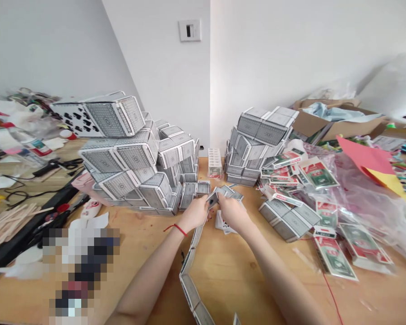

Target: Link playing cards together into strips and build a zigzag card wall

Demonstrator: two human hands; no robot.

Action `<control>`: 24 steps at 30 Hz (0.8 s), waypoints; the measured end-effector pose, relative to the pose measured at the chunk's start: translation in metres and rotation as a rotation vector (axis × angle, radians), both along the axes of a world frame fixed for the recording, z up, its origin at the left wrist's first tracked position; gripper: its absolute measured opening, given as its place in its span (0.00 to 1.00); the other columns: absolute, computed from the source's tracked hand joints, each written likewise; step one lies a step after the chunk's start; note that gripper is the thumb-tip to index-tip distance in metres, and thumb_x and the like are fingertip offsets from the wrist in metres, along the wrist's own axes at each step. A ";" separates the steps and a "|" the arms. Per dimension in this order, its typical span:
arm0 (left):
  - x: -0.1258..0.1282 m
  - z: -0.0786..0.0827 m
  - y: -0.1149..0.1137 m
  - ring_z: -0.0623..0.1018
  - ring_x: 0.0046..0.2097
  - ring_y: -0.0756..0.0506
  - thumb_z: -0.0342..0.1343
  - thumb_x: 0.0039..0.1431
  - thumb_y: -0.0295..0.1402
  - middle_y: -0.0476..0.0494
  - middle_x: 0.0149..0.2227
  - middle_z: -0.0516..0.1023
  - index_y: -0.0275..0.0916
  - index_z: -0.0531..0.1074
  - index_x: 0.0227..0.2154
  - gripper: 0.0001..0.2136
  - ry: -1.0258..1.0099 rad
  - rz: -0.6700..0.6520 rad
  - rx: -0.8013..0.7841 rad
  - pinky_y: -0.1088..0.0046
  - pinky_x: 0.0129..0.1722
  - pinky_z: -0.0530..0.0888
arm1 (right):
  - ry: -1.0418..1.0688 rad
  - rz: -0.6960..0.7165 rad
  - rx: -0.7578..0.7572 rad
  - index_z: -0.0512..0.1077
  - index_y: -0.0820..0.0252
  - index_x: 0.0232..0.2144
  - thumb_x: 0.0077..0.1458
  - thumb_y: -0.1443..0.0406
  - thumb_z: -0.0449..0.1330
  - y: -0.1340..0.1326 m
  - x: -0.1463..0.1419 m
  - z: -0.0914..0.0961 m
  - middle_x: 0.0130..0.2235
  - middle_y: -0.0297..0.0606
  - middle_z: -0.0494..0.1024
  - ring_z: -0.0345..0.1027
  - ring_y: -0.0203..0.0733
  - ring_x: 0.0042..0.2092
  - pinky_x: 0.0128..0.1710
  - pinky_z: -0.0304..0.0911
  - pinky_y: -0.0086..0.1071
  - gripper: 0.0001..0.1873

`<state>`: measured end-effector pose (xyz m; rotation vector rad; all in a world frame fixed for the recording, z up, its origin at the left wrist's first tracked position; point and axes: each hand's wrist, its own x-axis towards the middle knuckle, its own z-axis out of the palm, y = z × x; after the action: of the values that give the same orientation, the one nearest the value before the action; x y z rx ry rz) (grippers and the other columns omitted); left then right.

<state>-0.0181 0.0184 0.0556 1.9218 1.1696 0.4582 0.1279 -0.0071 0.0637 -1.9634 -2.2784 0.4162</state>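
Grey-backed playing cards [212, 199], small fanned bunch, held at the middle of a light wooden table [230, 289]. Left hand [193, 213] and right hand [232, 214] pressed close together, fingers pinching the card edges. Folded grey-and-white card strip [191, 266] runs from just below the bunch toward the wearer. Red string bracelet [177, 229] on left wrist. Left of bunch: tall tower of card-built boxes [128, 158]. Right of bunch: lower stack of card-built boxes [257, 144], then red-and-green card packs [333, 257].
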 end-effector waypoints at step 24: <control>0.004 0.013 -0.005 0.73 0.24 0.49 0.36 0.60 0.42 0.47 0.21 0.73 0.38 0.64 0.25 0.17 0.040 -0.053 0.150 0.76 0.24 0.63 | 0.605 -0.088 0.226 0.71 0.59 0.22 0.42 0.71 0.56 0.009 0.023 -0.008 0.21 0.31 0.74 0.68 0.35 0.25 0.27 0.59 0.25 0.05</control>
<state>-0.0143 0.0136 0.0683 2.0936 1.1340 0.4931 0.1505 0.0019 0.0560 -1.5478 -1.7659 0.6110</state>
